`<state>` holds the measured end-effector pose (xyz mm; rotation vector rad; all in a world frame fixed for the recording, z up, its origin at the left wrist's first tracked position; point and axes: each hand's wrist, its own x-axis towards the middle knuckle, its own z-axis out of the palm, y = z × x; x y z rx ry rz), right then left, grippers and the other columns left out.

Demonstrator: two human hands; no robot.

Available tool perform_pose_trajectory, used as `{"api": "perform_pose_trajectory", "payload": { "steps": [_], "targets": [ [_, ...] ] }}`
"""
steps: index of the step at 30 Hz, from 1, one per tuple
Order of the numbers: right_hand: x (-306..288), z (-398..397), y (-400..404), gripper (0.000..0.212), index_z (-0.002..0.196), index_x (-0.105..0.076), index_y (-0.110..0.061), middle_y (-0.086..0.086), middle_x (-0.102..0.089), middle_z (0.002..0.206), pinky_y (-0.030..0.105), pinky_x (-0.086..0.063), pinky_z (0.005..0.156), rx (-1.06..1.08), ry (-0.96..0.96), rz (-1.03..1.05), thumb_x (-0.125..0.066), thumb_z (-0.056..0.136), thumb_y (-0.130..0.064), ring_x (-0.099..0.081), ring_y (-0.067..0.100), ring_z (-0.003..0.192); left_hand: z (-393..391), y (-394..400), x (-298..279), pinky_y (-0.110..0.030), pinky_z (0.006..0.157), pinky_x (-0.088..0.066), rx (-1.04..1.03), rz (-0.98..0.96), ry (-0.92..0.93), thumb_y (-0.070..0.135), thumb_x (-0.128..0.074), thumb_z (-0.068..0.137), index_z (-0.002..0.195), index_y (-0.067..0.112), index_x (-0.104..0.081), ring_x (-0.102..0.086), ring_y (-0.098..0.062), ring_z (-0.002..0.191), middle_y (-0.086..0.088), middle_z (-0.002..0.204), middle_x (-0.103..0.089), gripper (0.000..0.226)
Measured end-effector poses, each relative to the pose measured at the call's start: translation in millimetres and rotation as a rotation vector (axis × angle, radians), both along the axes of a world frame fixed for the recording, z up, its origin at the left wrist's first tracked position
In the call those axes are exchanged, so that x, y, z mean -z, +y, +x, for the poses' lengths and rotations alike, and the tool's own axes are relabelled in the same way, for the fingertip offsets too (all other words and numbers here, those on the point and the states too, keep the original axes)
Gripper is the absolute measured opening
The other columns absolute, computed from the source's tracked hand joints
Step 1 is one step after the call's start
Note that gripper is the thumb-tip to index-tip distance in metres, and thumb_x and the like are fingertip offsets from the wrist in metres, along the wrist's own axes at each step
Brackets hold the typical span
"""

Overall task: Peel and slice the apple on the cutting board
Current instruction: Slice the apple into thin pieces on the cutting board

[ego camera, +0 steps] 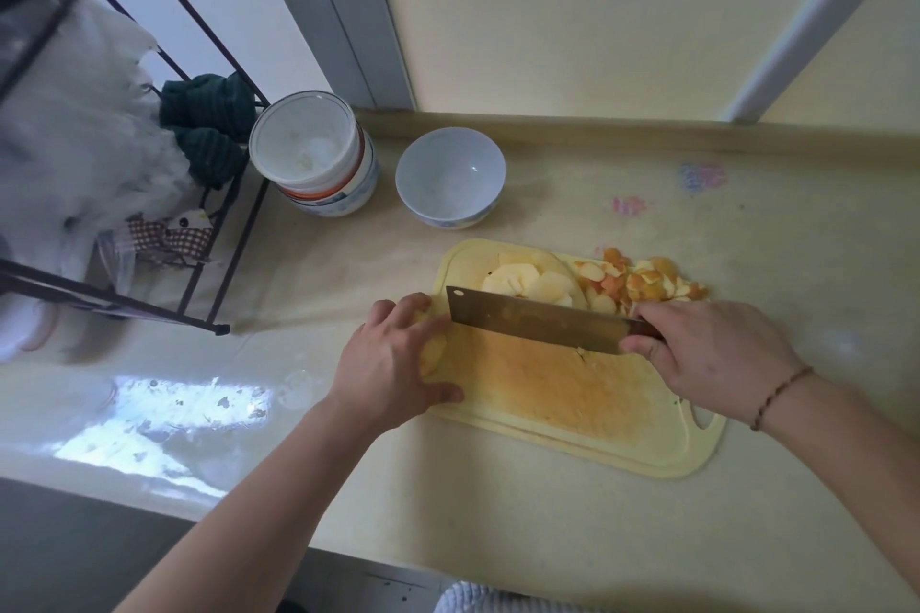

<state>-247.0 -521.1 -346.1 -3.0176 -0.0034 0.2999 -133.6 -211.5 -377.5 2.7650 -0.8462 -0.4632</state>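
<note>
Fingers of the left hand [393, 358] curl over a pale, peeled apple piece [432, 353] at approx. 9 o'clock on the cutting board [572, 418], w/ the thumb low at the board's near-left edge. I see only a small bit of the piece under the fingers, so I cannot tell how much of it is left. The right hand [717, 358] grips the handle of the cleaver [537, 326]; the handle itself is mostly hidden in the fist. The blade stands on its edge across the board's middle, its tip end just beside the left fingers.

Progress, as I judge it: peeling looks done. A heap of orange-red peel scraps [642, 284] lies at approx. 1 o'clock, partly over the far-right edge of the board. Behind the blade, at approx. 12 o'clock, lie already cut apple slices [527, 281], overlapping each other. So slicing is well under way, maybe more than half.

What is left, I think: to cut the piece under the left hand into slices. The bowl [450, 177] at 11 o'clock beyond the board holds no fruit that I can see.
</note>
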Motion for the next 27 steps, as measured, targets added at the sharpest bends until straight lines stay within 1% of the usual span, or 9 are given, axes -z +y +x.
{"api": "perform_pose_trajectory", "payload": {
  "steps": [8, 12, 16, 19, 22, 24, 27],
  "targets": [
    [1, 4, -6, 0.039, 0.098, -0.051, -0.03, -0.013, -0.063, 0.084, 0.029, -0.042, 0.057, 0.031, -0.002, 0.005, -0.026, 0.091, -0.06, -0.062, 0.015, 0.075, -4, 3, 2, -0.04, 0.091, -0.051, -0.015, -0.023, -0.016, 0.061, -0.09, 0.056, 0.135, 0.035, -0.062, -0.045, -0.027, 0.122, 0.004, 0.15, -0.047, 0.087],
    [3, 4, -8, 0.04, 0.094, -0.05, -0.029, -0.012, -0.061, 0.079, 0.029, -0.041, 0.055, 0.033, -0.013, 0.018, -0.025, 0.09, -0.06, -0.061, 0.015, 0.071, -5, 2, 2, -0.04, 0.089, -0.053, -0.02, -0.028, -0.013, 0.061, -0.09, 0.056, 0.133, 0.035, -0.063, -0.045, -0.026, 0.122, 0.005, 0.15, -0.047, 0.086],
    [2, 4, -8, 0.036, 0.093, -0.049, -0.029, -0.01, -0.06, 0.078, 0.031, -0.043, 0.057, 0.044, -0.009, 0.025, -0.029, 0.091, -0.059, -0.06, 0.017, 0.071, -7, 2, 5, -0.04, 0.086, -0.054, -0.019, -0.026, -0.023, 0.062, -0.09, 0.055, 0.132, 0.035, -0.064, -0.047, -0.026, 0.119, 0.005, 0.149, -0.049, 0.086],
    [2, 4, -12, 0.034, 0.092, -0.047, -0.031, -0.011, -0.058, 0.078, 0.03, -0.041, 0.056, 0.023, 0.001, 0.027, -0.028, 0.092, -0.058, -0.057, 0.016, 0.069, -11, 2, 8, -0.041, 0.084, -0.056, -0.018, -0.019, -0.038, 0.063, -0.089, 0.055, 0.131, 0.036, -0.064, -0.049, -0.027, 0.118, 0.004, 0.148, -0.05, 0.085],
    [4, 5, -21, 0.038, 0.095, -0.05, -0.033, -0.013, -0.06, 0.081, 0.027, -0.037, 0.055, -0.018, 0.013, 0.03, -0.024, 0.09, -0.06, -0.057, 0.013, 0.07, -19, 1, 10, -0.042, 0.078, -0.058, -0.017, -0.027, -0.059, 0.064, -0.089, 0.053, 0.127, 0.035, -0.066, -0.053, -0.028, 0.112, 0.003, 0.144, -0.053, 0.083],
    [4, 2, -27, 0.039, 0.094, -0.05, -0.032, -0.014, -0.058, 0.078, 0.026, -0.035, 0.055, -0.039, 0.042, 0.048, -0.025, 0.089, -0.06, -0.055, 0.011, 0.069, -26, 0, 12, -0.041, 0.073, -0.059, -0.009, -0.027, -0.076, 0.065, -0.089, 0.052, 0.125, 0.034, -0.067, -0.055, -0.029, 0.109, 0.001, 0.142, -0.055, 0.082],
    [2, -7, -32, 0.04, 0.093, -0.051, -0.031, -0.014, -0.057, 0.077, 0.026, -0.036, 0.056, -0.06, 0.06, 0.055, -0.025, 0.088, -0.061, -0.056, 0.011, 0.069, -41, -2, 14, -0.039, 0.071, -0.058, 0.012, -0.018, -0.101, 0.066, -0.089, 0.052, 0.125, 0.034, -0.067, -0.056, -0.029, 0.108, 0.0, 0.141, -0.056, 0.082]
  ]
}}
